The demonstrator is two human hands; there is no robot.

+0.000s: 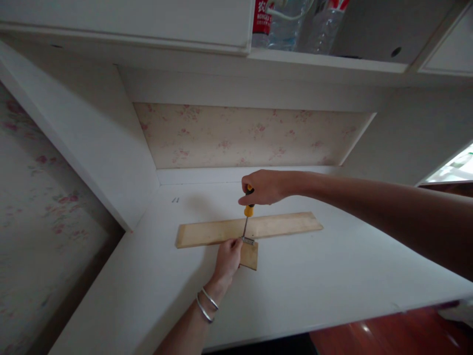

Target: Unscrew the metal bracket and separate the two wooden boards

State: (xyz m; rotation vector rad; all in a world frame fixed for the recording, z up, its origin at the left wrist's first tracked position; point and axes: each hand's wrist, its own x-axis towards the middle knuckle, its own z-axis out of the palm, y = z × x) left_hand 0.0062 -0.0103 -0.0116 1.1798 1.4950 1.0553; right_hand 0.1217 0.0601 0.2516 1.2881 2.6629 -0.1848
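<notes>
A long pale wooden board (281,225) lies across the white desk (332,281). A shorter wooden piece (250,256) butts against its near edge, with a small metal bracket (248,240) at the joint. My right hand (263,187) grips the yellow and black handle of a screwdriver (248,213), held upright with its tip down on the bracket. My left hand (228,257), with two silver bangles on the wrist, rests on the short piece and holds it by the bracket.
White side panels close in the desk at left and right, with flowered wallpaper (244,135) behind. An overhead shelf holds plastic water bottles (291,22). A red-brown floor (399,335) shows beyond the desk's near edge.
</notes>
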